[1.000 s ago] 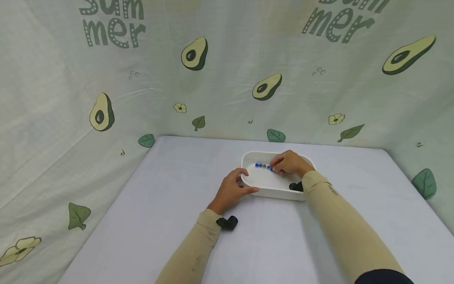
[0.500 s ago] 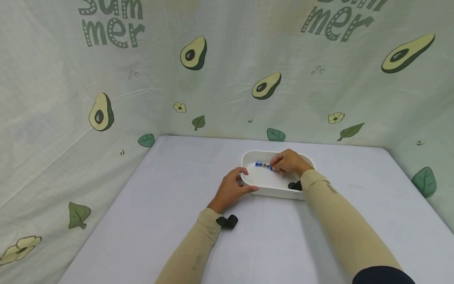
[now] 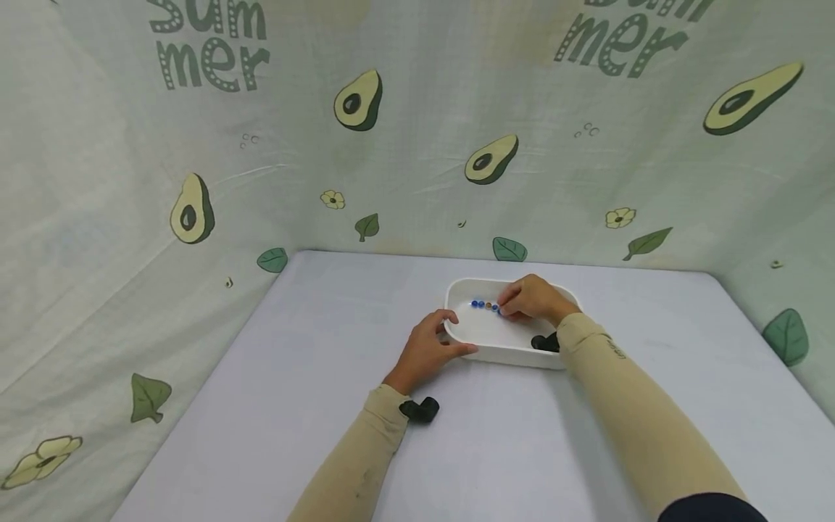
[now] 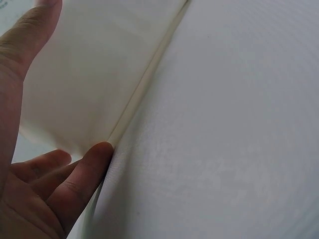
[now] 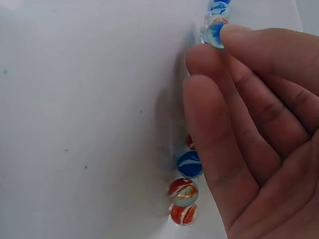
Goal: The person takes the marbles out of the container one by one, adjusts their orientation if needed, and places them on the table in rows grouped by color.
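Observation:
A white tray (image 3: 489, 354) stands on the table, and my left hand (image 3: 425, 351) grips its left end, the thumb on the near wall and the fingers at the left rim. In the left wrist view, fingertips (image 4: 102, 149) touch the tray's wall. My right hand (image 3: 531, 299) reaches inside the tray. Between its thumb and a finger it pinches a clear blue marble (image 5: 215, 36), seen in the right wrist view. A row of blue and amber marbles (image 3: 481, 304) runs left from these fingers. Below the hand lie a dark blue marble (image 5: 189, 164) and red-streaked marbles (image 5: 183, 192), partly hidden by a finger.
The table (image 3: 313, 406) is covered in white cloth. A patterned curtain (image 3: 417, 130) hangs behind it and along the sides. Black wrist devices (image 3: 420, 410) sit at both wrists; the right one overlaps the tray's near right corner in the head view.

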Demonstrator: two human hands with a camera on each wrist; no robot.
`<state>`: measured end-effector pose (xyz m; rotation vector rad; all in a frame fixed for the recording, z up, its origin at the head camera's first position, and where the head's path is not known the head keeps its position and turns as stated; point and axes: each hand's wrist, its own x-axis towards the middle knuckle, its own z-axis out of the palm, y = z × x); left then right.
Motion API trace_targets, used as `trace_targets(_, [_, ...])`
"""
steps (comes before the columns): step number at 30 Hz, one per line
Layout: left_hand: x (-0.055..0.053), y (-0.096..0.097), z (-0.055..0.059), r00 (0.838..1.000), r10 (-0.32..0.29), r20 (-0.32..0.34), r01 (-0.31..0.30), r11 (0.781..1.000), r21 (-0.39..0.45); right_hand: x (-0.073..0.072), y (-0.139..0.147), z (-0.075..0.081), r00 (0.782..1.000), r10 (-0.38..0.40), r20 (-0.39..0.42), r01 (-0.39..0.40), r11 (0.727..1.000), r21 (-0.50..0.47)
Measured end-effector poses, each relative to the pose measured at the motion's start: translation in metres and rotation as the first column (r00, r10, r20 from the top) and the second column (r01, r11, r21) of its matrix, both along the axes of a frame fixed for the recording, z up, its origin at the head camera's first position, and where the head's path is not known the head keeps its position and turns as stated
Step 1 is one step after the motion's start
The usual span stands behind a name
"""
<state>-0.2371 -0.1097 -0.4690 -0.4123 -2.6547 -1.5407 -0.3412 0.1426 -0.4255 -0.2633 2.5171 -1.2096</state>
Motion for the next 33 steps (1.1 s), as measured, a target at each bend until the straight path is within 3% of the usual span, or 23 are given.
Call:
trace_targets(4, [0.000,0.000,-0.001,1.000,0.004,-0.007,-0.004,1.000,-0.011,0.003,0.000,0.003,1.000,0.000,0.010,0.000,1.000,-0.029])
trace_targets(16, [0.001,0.000,-0.001,1.000,0.000,-0.021,0.000,0.999,-0.036,0.000,0.006,0.008,0.995,0.095,0.001,-0.095,0.995,0.023])
trace_targets(20, [0.001,0.000,-0.001,1.000,0.005,-0.021,-0.006,0.999,-0.040,-0.001,0.007,0.012,0.992,0.123,0.010,-0.123,0.992,-0.006])
trace_targets(33, [-0.002,0.001,-0.002,1.000,0.010,-0.028,-0.010,1.000,-0.017,0.005,0.021,0.030,0.994,0.107,0.038,-0.100,0.984,-0.144])
